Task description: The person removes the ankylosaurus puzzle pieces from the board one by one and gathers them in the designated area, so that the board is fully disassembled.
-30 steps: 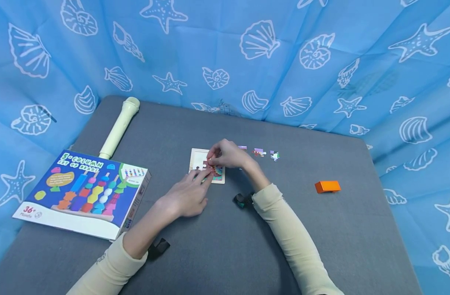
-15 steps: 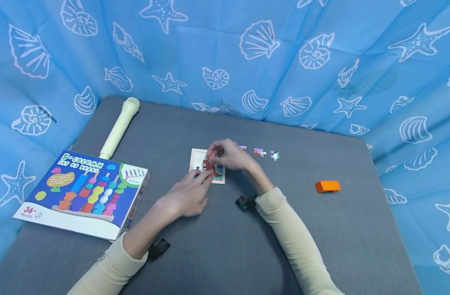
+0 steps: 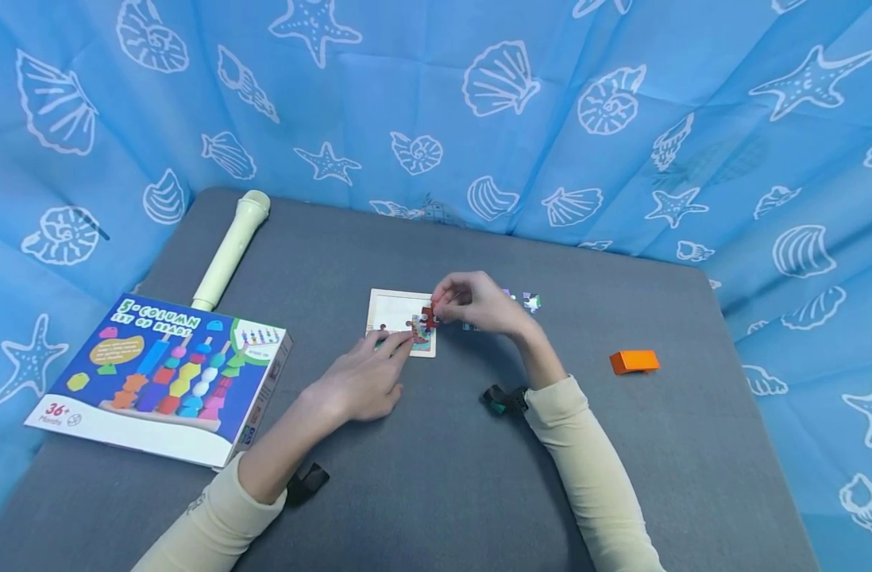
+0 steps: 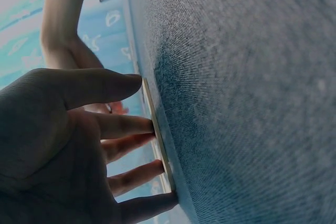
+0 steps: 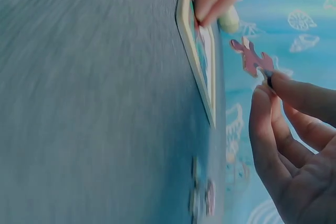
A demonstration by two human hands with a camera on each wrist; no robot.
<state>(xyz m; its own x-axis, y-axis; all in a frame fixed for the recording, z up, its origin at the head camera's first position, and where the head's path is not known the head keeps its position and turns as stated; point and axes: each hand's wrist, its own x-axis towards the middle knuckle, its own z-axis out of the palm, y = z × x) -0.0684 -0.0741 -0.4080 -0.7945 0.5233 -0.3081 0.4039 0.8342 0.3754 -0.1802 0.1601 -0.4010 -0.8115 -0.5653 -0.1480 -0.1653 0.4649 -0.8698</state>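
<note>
A square wooden puzzle tray (image 3: 389, 302) lies on the grey table, with some colourful pieces in its lower part. My left hand (image 3: 360, 380) rests its fingertips on the tray's near left side; in the left wrist view its fingers (image 4: 137, 177) are fairly straight against the tray's edge (image 4: 164, 153). Over the tray's right side, my right hand (image 3: 479, 303) pinches a reddish puzzle piece (image 3: 428, 317) between thumb and fingertips. In the right wrist view that puzzle piece (image 5: 253, 59) is raised, apart from the tray (image 5: 190, 51).
Loose puzzle pieces (image 3: 532, 302) lie right of the tray, partly behind my right hand. A bead-set box (image 3: 164, 373) and a pale microphone (image 3: 230, 250) are at the left. An orange block (image 3: 634, 362) sits at the right. A blue shell-print curtain (image 3: 436, 103) hangs behind the table.
My right hand has moved right with the reddish piece, from the tray's middle to its right side, uncovering more of the tray. My left hand has stayed in place.
</note>
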